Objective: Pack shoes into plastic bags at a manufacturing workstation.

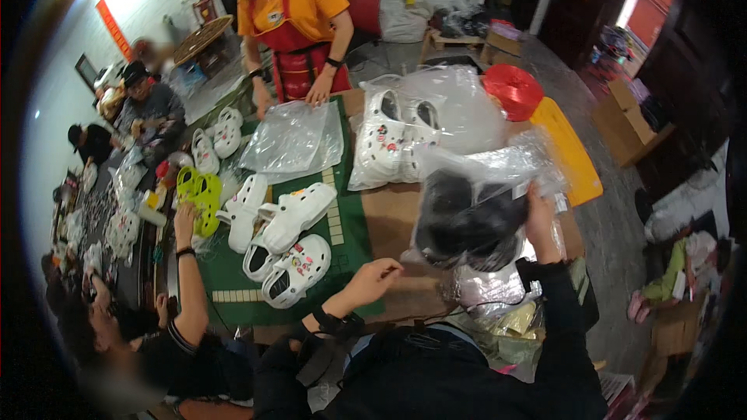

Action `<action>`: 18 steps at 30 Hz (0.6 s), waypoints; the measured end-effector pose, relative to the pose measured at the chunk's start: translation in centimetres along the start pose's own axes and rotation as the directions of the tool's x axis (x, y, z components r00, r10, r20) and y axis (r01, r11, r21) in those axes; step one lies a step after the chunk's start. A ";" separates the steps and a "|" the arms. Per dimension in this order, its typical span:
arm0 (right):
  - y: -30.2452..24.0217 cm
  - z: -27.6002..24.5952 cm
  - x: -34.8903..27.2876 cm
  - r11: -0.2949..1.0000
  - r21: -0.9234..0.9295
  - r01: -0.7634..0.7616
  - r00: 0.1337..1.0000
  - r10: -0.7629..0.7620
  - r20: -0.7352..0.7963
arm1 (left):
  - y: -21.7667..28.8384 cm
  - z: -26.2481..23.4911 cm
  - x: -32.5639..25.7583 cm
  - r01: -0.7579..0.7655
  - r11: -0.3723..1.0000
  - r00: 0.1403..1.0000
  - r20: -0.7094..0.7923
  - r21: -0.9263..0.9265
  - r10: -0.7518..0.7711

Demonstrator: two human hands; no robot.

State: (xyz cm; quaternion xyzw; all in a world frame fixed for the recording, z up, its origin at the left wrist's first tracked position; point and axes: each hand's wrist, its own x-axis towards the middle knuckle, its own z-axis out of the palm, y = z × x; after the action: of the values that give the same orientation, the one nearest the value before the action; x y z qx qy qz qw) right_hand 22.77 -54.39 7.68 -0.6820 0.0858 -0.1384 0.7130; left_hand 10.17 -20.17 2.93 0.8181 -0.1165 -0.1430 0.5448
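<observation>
My right hand (542, 222) grips the right side of a clear plastic bag of black clogs (471, 222), held above the table's near right part. Short of that bag's lower left corner is my left hand (373, 280), its fingers drawn together; whether anything small sits between them I cannot make out. White clogs with charms (296, 268) lie loose on the green mat (354, 295) to the left. Beyond the black pair rests a clear bag of white clogs (385, 144). Silvery plastic packages (490, 284) lie below my right hand.
Across the table a person in a red apron (299, 70) handles an empty clear bag (296, 144). A co-worker's hand (185, 222) at left touches lime-green clogs (204, 198). A red plastic roll (513, 92) and a yellow board (568, 152) edge the right side. Cardboard box (630, 124) on the floor.
</observation>
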 end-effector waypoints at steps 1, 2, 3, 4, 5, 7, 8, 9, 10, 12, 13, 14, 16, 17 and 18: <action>-0.7 -0.9 2.0 0.997 0.067 -0.034 0.999 0.035 -0.014 | -2.4 -0.4 -0.5 0.048 0.995 0.999 -0.026 0.088 -0.046; -1.4 -1.5 3.7 0.989 0.131 -0.068 0.997 0.073 -0.031 | -5.1 -0.6 -0.9 0.097 0.980 0.995 -0.049 0.171 -0.090; -2.6 -1.2 4.8 0.982 0.186 -0.013 0.998 0.024 -0.055 | -7.2 -0.8 -1.5 0.115 0.980 0.992 -0.068 0.164 -0.105; -3.6 -0.8 6.0 0.969 0.243 0.041 0.997 -0.023 -0.076 | -9.1 -0.8 -2.3 0.175 0.947 0.983 -0.093 0.271 -0.155; -4.1 -0.9 7.4 0.969 0.244 0.030 0.999 -0.018 -0.051 | -10.9 -0.7 -3.1 0.231 0.899 0.973 -0.117 0.373 -0.201; -4.1 -1.2 11.1 0.960 0.278 -0.014 1.000 0.006 0.030 | -15.2 0.0 -5.3 0.280 0.866 0.960 -0.112 0.415 -0.257; -3.5 -1.7 13.4 0.960 0.279 -0.025 0.999 0.011 0.050 | -16.3 0.6 -6.0 0.293 0.836 0.953 -0.070 0.464 -0.295; -2.6 -2.4 15.9 0.972 0.231 0.037 0.999 -0.044 0.025 | -16.4 1.0 -6.2 0.332 0.818 0.932 -0.032 0.470 -0.360; -2.0 -0.9 17.3 0.978 0.191 0.090 0.995 -0.095 0.020 | -16.6 1.3 -7.1 0.361 0.810 0.924 -0.060 0.462 -0.378; -0.9 0.7 20.6 0.980 0.189 0.065 0.993 -0.082 0.083 | -16.8 1.6 -8.3 0.338 0.849 0.935 -0.038 0.407 -0.353; 0.1 0.1 23.6 0.989 0.124 0.080 0.995 -0.087 0.052 | -16.5 1.5 -8.3 0.335 0.871 0.935 -0.017 0.360 -0.353; 1.0 0.6 25.7 0.994 0.061 0.088 0.996 -0.090 0.028 | -16.2 1.4 -8.3 0.350 0.867 0.931 -0.030 0.355 -0.364; 1.5 3.5 28.2 0.989 -0.045 0.144 0.989 -0.143 0.037 | -15.7 1.1 -8.8 0.456 0.837 0.885 -0.058 0.303 -0.461; 1.8 4.5 29.9 0.985 -0.022 0.171 0.984 -0.170 0.051 | -15.8 1.0 -9.0 0.468 0.833 0.880 -0.070 0.297 -0.469; 2.5 5.6 31.1 0.981 0.002 0.195 0.979 -0.194 0.069 | -16.0 1.1 -9.5 0.473 0.836 0.880 -0.120 0.279 -0.459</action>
State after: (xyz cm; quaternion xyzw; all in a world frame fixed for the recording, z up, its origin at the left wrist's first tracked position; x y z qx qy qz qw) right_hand 54.15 -58.82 7.61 -0.6931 -0.0056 -0.1837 0.6971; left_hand 1.50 -11.78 -11.25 0.8979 0.0788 -0.2322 0.3657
